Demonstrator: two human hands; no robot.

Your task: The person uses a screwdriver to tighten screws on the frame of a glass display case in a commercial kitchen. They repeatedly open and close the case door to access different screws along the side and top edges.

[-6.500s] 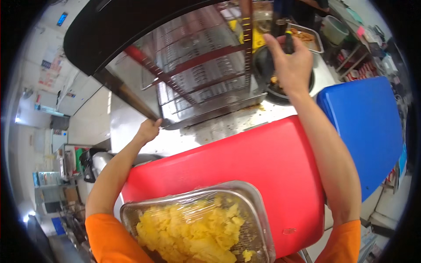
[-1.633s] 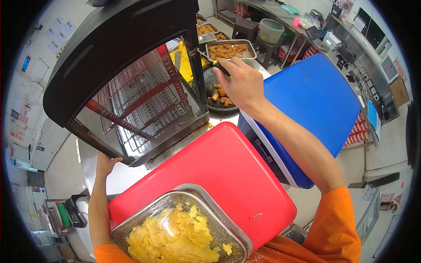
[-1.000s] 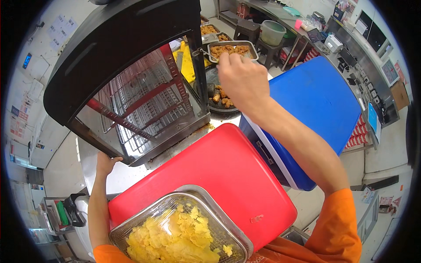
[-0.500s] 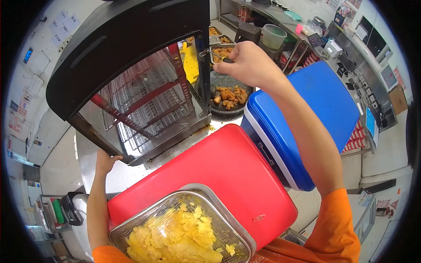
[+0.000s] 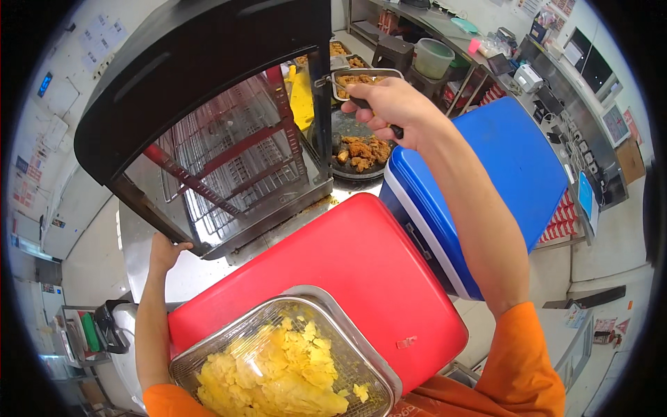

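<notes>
A black glass-sided food warmer (image 5: 208,52) with wire racks (image 5: 229,160) inside stands tilted across the upper left of the view. My right hand (image 5: 399,111) is closed around a screwdriver (image 5: 360,103) with a dark handle. The screwdriver's metal shaft points left at a small fitting (image 5: 321,82) on the warmer's right upright; I cannot tell whether the tip touches it. At the warmer's lower left corner, my left hand (image 5: 164,253) grips the frame edge, its thumb along the front and the other fingers mostly hidden.
Close to me, a clear-covered metal tray (image 5: 332,316) of yellow food (image 5: 271,372) rests on a red cooler lid (image 5: 389,278). A blue cooler (image 5: 500,153) stands to the right. Behind the warmer are a round black pan (image 5: 347,124) with fried chicken (image 5: 365,151) and more trays.
My right hand has turned and rewrapped around the screwdriver, showing more of its handle, and the forearm has shifted slightly left. My left hand keeps its hold on the warmer.
</notes>
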